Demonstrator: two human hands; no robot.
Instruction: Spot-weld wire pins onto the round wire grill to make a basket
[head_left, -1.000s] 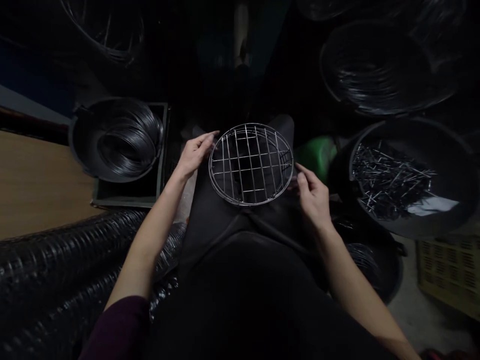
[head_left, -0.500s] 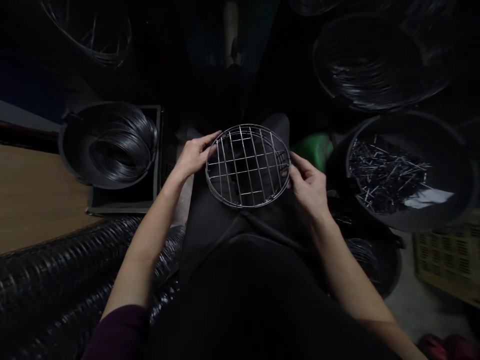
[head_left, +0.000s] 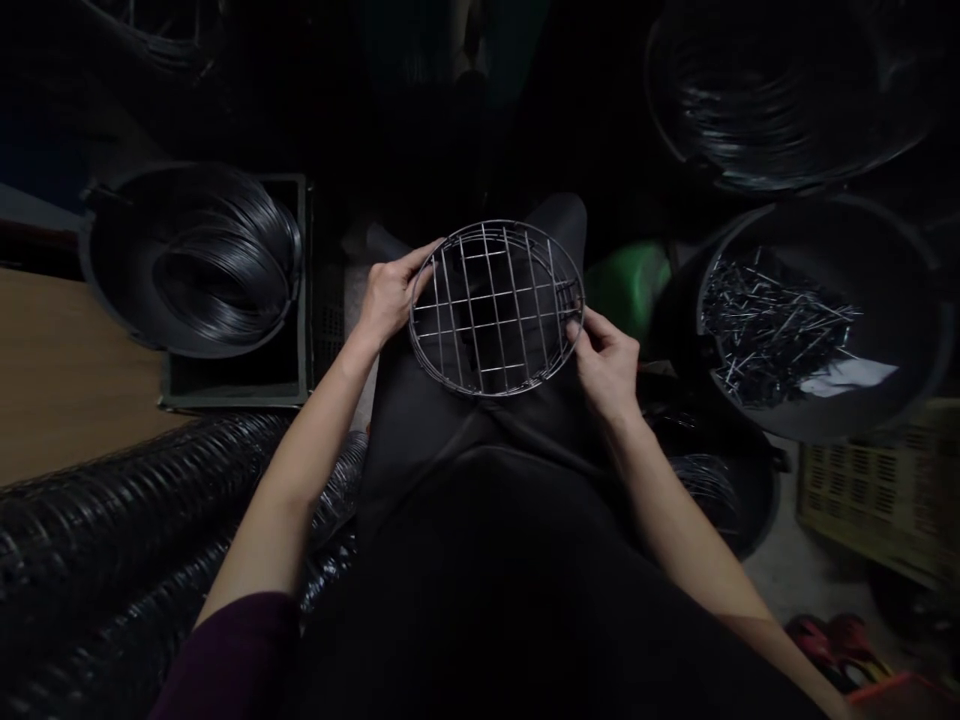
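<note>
Round wire grid (head_left: 496, 308) held over the lap, tilted slightly, between both hands. Left hand (head_left: 390, 295) closed on the near-left rim, fingers curled along the edge. Right hand (head_left: 606, 362) pinching the right rim, thumb and fingertips tight on the wire. To the left, a black tub of coiled wire (head_left: 196, 262); to the right, a tub of short cut wire pieces (head_left: 780, 325). Wooden table (head_left: 67, 380) far left.
</note>
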